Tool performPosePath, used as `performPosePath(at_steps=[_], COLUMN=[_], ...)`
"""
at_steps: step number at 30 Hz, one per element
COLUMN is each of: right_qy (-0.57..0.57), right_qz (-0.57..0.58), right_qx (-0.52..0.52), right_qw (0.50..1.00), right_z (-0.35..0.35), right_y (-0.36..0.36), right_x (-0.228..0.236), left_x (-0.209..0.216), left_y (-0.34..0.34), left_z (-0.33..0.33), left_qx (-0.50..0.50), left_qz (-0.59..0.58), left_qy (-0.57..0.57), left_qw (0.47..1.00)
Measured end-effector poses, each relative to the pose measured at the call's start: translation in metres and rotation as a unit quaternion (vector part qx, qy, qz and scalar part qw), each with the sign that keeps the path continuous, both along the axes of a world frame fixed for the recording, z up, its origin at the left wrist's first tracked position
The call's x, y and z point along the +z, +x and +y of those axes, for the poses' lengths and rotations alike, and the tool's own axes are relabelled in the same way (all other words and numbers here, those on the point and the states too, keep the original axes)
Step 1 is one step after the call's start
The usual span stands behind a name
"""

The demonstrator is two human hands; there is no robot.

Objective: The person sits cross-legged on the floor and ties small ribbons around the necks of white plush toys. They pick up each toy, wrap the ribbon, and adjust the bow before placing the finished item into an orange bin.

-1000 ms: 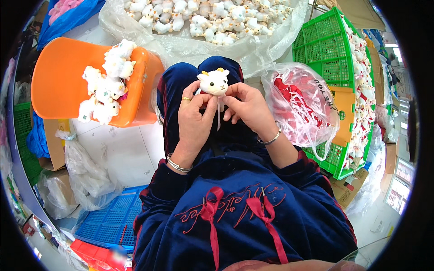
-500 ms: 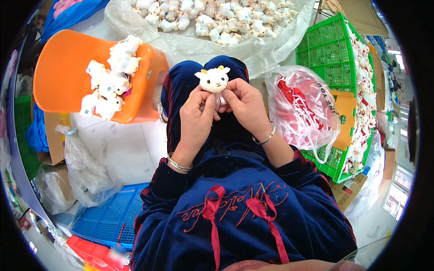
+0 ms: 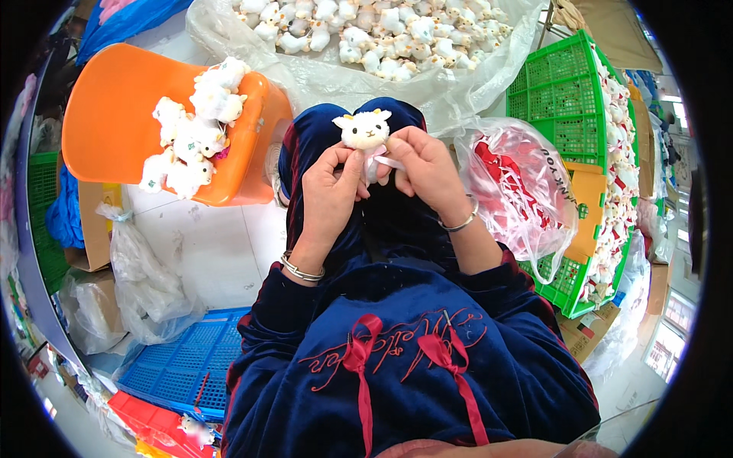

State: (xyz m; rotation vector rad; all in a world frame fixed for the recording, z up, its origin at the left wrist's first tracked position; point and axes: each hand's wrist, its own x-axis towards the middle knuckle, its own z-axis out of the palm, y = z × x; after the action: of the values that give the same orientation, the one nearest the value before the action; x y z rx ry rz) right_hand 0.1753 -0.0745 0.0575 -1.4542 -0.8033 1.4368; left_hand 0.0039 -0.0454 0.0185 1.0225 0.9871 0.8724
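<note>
A small white plush goat [image 3: 365, 131] with orange horns stands upright over my lap, its face toward me. My left hand [image 3: 330, 187] is closed on it just below the head, thumb and fingers pinched at its neck and body. A pale pink ribbon [image 3: 387, 161] runs from the plush goat's neck toward my right hand [image 3: 429, 169], whose thumb and bent forefinger pinch its end. The lower part of the toy is partly hidden by my fingers.
Several plush goats [image 3: 183, 140] lie on an orange chair [image 3: 99, 122] at left. A heap of them [image 3: 397, 34] fills a clear plastic sheet ahead. At right are a bag [image 3: 515, 191] of red and white ribbons and a green crate [image 3: 556, 99]. A blue crate [image 3: 183, 362] sits lower left.
My right hand has drawn slightly right, away from the plush goat's neck, and the ribbon now shows stretched between them. My left hand keeps its hold on the toy.
</note>
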Motion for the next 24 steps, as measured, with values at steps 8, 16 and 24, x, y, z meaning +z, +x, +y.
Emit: performPosePath(at_steps=[8, 16, 24], right_qy=[0.062, 0.063, 0.248], right_qz=[-0.004, -0.065, -0.276], right_qx=[0.034, 0.04, 0.084], right_qw=[0.998, 0.995, 0.925], right_z=[-0.005, -0.001, -0.006], right_y=[0.013, -0.003, -0.01], right_x=[-0.012, -0.004, -0.012], left_x=[-0.001, -0.007, -0.001], left_y=[-0.002, -0.005, -0.006], left_z=[0.018, 0.042, 0.044], left_qx=[-0.043, -0.084, -0.067], left_qz=[-0.009, 0.11, 0.097], left_qy=[0.039, 0.078, -0.015], left_qw=[0.998, 0.987, 0.993])
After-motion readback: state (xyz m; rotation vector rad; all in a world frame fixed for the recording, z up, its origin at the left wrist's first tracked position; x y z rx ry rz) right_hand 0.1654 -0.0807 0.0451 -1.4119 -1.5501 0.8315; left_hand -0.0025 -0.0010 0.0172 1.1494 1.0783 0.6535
